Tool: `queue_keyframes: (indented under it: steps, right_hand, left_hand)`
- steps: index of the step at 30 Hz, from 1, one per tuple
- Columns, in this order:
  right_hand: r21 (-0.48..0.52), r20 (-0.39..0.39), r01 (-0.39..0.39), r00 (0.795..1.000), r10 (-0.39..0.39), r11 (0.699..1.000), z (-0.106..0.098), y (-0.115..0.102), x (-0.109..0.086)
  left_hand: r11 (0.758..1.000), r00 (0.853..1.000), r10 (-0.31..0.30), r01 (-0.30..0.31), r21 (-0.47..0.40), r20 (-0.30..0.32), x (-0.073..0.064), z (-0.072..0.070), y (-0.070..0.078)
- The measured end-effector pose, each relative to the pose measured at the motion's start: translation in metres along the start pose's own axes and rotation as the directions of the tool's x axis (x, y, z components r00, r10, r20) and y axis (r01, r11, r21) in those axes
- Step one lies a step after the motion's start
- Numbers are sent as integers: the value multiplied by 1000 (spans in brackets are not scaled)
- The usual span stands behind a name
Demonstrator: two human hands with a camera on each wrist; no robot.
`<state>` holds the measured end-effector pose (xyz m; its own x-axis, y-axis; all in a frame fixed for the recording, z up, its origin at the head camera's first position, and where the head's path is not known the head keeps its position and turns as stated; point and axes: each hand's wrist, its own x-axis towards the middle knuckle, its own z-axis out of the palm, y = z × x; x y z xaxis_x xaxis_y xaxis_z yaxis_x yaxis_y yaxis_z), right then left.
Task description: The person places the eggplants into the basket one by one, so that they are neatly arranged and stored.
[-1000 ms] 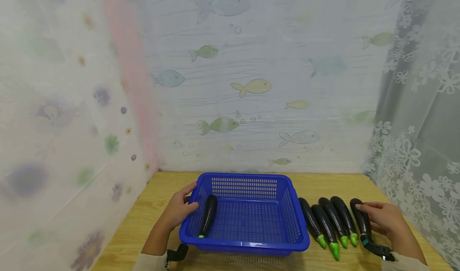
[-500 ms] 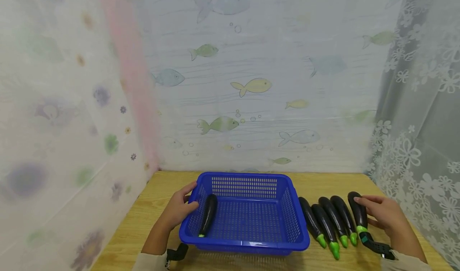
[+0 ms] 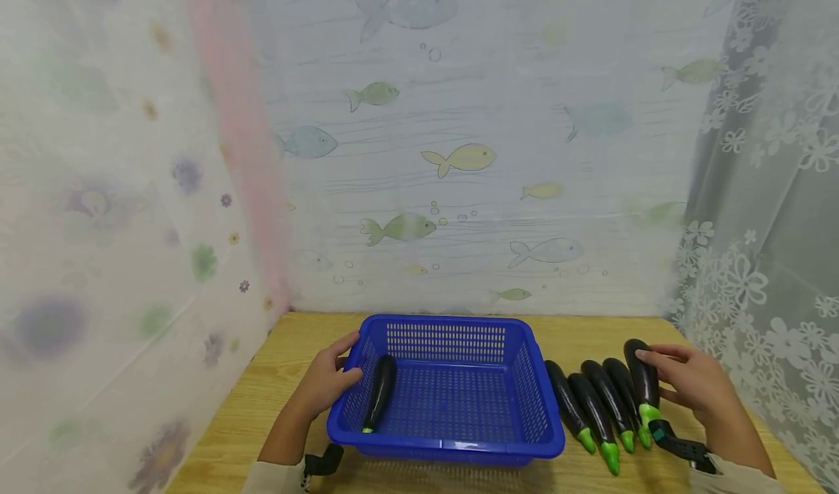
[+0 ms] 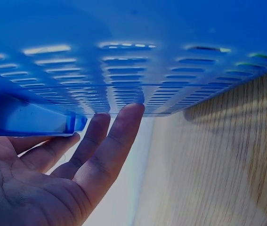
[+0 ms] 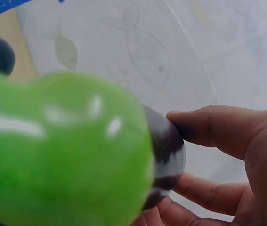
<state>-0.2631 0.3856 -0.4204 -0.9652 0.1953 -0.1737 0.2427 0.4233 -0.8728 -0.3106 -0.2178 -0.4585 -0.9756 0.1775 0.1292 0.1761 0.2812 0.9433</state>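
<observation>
A blue plastic basket [image 3: 446, 447] stands at the middle of the table, with one dark eggplant [image 3: 379, 392] lying inside along its left wall. My left hand [image 3: 325, 379] holds the basket's left rim, thumb over the edge. In the left wrist view, fingertips [image 4: 132, 113] meet the slotted outer wall. To the right, my right hand [image 3: 701, 385] pinches another eggplant [image 3: 642, 374] between thumb and fingers, raised over the right end of a row. Its bright green stem end [image 5: 67, 146] fills much of the right wrist view.
Several more eggplants [image 3: 593, 403] lie side by side on the wooden table [image 3: 262, 399], close to the basket's right wall. Behind the table hangs a sheet [image 3: 472, 188] printed with fish. A lacy curtain [image 3: 754, 275] borders the right side.
The right hand has lifted its eggplant off the table and moved it up and left, toward the row. The left hand and basket have stayed in place.
</observation>
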Motion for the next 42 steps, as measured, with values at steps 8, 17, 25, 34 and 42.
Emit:
queue_keyframes:
  steps: [8, 17, 25, 34, 42]
  right_hand:
    - [33, 5, 68, 998, -68, 997, 9, -15, -4]
    - [63, 10, 113, 993, -114, 992, 26, -25, -6]
    - [-5, -2, 161, 987, -162, 987, 38, -46, -6]
    - [-37, 0, 210, 978, -210, 977, 48, -66, -7]
    - [-31, 31, 246, 969, -245, 969, 56, -83, -7]
  left_hand:
    - [1000, 1000, 8, -8, -15, 13, 0, -1, 1]
    - [1000, 999, 27, -27, -7, 41, 1, 0, -2]
    - [999, 999, 32, -32, -3, 31, -1, 0, 2]
    - [1000, 999, 20, -20, 0, 26, -1, -1, 2]
    - [1000, 1000, 5, -5, 9, 11, 3, -1, -3]
